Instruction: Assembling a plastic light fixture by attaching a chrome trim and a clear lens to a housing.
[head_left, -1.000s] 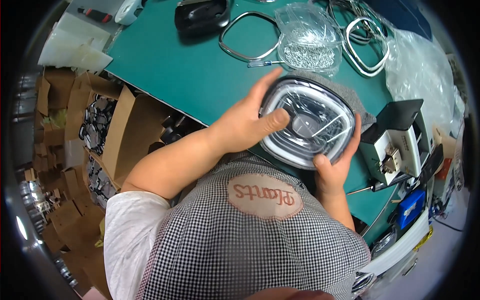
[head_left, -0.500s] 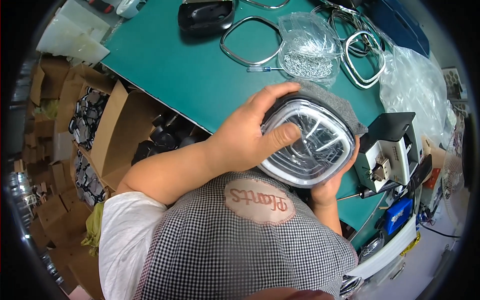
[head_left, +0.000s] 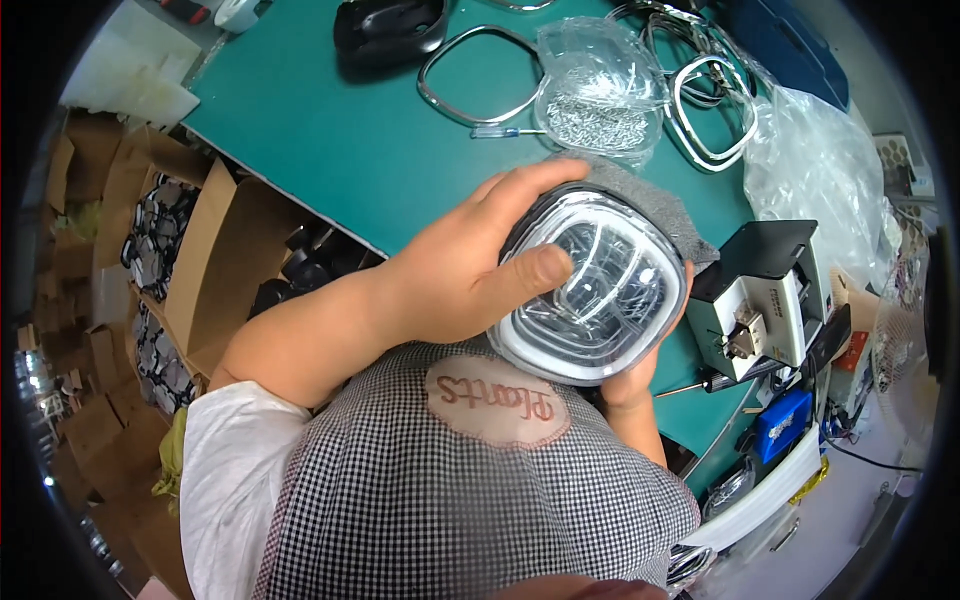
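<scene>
**Clear-faced housing [head_left: 592,285], held two-handed**

Clear front appears seated; whether fastened, or what remains, cannot tell. Faces upward; outline near-square, long axis unclear. Position: over table's [head_left: 320,125] near edge, before grey cloth [head_left: 652,196]. Left hand [head_left: 462,262] grips left rim, thumb on front; right hand [head_left: 634,380] supports lower right, fingers mostly hidden.

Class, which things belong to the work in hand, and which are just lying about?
In hand:
rounded unit with clear cover, held by left hand and right hand
gray cloth just beyond it, likely

Lying about, untouched (some may serve the work):
small screwdriver
clear container of small silvery pieces
ring-shaped frame
black shell
black-and-white box
</scene>
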